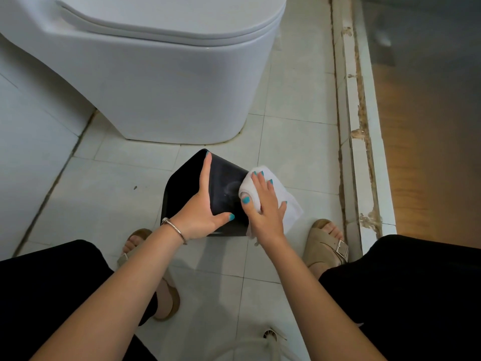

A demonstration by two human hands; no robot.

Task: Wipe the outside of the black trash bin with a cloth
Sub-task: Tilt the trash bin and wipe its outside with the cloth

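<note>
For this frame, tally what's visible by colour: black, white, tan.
Black: 1, the trash bin, held by the left hand.
White: 2, the cloth under the right hand, and the toilet.
Tan: 2, the sandals.
Total: 5

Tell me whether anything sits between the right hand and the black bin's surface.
Only the white cloth does, as intended: the right hand presses it against the black bin. The left hand holds the bin directly, nothing between.
</note>
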